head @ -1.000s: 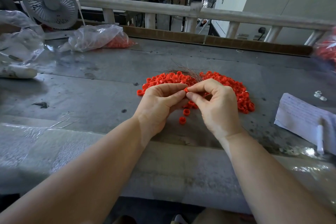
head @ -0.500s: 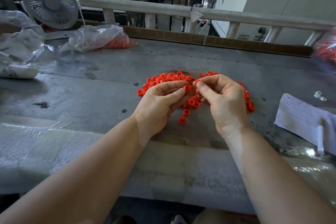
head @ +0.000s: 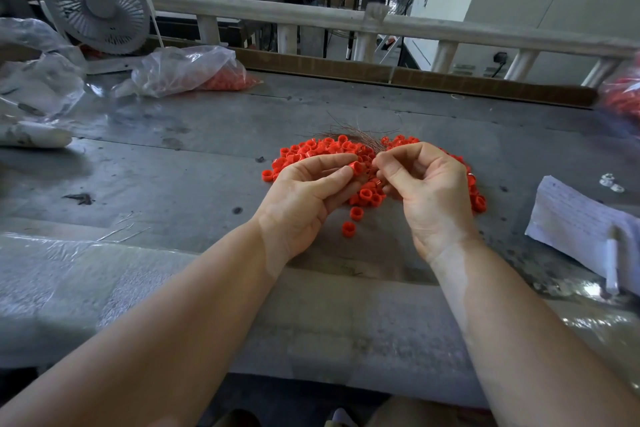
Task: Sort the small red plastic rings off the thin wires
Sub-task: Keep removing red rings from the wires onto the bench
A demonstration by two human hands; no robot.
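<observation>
A heap of small red plastic rings (head: 322, 149) lies on the grey metal table (head: 173, 170). A tuft of thin brown wires (head: 360, 135) sticks out at the heap's far side. My left hand (head: 308, 194) pinches one red ring (head: 356, 168) between thumb and forefinger. My right hand (head: 429, 191) is curled just to the right of it, fingertips pinched together near that ring, seemingly on a thin wire that is too fine to make out. Two loose rings (head: 349, 227) lie nearer to me, below the hands.
A clear bag with red rings (head: 194, 71) and a white fan (head: 97, 7) stand at the back left. More clear plastic (head: 38, 87) lies at the far left. A written paper (head: 581, 222) with a pen (head: 611, 263) lies at the right. Another bag of rings (head: 623, 94) is at the right edge.
My right hand has turned palm-up and drawn slightly back and right from the left hand. The left hand keeps its pinch on a ring.
</observation>
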